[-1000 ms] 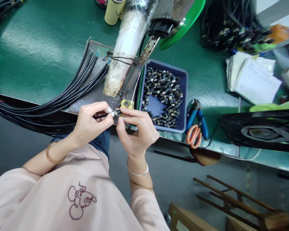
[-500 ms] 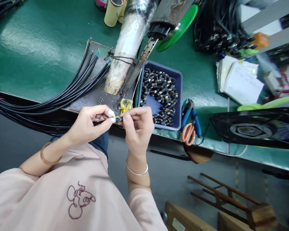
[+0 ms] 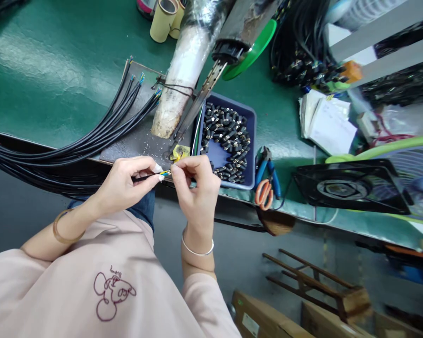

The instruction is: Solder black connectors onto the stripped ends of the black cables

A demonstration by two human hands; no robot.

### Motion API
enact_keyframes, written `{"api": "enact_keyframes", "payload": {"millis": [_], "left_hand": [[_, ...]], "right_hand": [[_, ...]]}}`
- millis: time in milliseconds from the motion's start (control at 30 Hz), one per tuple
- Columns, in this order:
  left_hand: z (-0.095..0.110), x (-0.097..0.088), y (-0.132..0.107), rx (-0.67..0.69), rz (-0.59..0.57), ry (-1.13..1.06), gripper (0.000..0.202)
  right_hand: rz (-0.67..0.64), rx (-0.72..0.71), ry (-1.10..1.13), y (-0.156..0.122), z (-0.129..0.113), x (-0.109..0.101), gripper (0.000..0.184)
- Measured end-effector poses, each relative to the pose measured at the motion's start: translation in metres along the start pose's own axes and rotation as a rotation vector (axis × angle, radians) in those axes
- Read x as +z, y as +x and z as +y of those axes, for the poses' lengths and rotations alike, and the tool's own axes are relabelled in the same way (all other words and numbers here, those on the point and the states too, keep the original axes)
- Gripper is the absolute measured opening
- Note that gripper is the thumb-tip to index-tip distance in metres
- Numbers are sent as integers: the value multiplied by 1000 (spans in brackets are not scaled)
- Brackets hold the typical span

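My left hand (image 3: 129, 180) is closed in a pinch on a black cable (image 3: 143, 178), with white wraps on its thumb and a fingertip. Blue, yellow and green wires (image 3: 165, 172) stick out of the cable's end toward the other hand. At the wire tips my right hand (image 3: 195, 185) pinches with thumb and forefinger; what lies between them is mostly hidden. Just beyond the fingers is a small yellow holder (image 3: 180, 152) at the edge of a dark board (image 3: 146, 141). Above it a soldering iron (image 3: 206, 91) points down, beside a plastic-wrapped tube (image 3: 178, 80).
A blue tray (image 3: 253, 141) of small black connectors (image 3: 229, 122) sits to the right. Pliers (image 3: 273, 173) and orange-handled scissors (image 3: 264, 195) lie past it, then a black fan (image 3: 348, 188). Bundled black cables (image 3: 74, 150) lie left. A wooden stool (image 3: 352, 300) stands below.
The camera view has turned slightly right, so the bench things appear further left. Both hands keep their pinches at the wires, with only a slight shift of the fingers.
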State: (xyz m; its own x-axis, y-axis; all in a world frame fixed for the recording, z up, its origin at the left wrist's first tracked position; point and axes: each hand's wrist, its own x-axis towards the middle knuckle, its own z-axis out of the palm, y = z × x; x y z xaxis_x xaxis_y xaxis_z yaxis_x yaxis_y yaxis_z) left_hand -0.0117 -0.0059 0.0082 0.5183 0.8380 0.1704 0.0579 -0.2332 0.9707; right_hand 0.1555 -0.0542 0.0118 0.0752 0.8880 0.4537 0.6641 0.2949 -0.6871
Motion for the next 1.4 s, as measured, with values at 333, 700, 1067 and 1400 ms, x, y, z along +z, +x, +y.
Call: {"api": "enact_keyframes", "payload": {"millis": [333, 700, 1067, 1400], "left_hand": [[3, -1, 3, -70, -19, -91, 10], [-5, 2, 2, -96, 7, -102, 12], [2, -4, 6, -207, -102, -267, 14], [1, -1, 5, -163, 20, -113, 17]], "right_hand": [[237, -200, -187, -11, 0, -6, 20], [102, -158, -67, -18, 1, -11, 21], [70, 284, 416, -10, 1, 2, 13], [185, -77, -46, -12, -1, 8, 13]]}}
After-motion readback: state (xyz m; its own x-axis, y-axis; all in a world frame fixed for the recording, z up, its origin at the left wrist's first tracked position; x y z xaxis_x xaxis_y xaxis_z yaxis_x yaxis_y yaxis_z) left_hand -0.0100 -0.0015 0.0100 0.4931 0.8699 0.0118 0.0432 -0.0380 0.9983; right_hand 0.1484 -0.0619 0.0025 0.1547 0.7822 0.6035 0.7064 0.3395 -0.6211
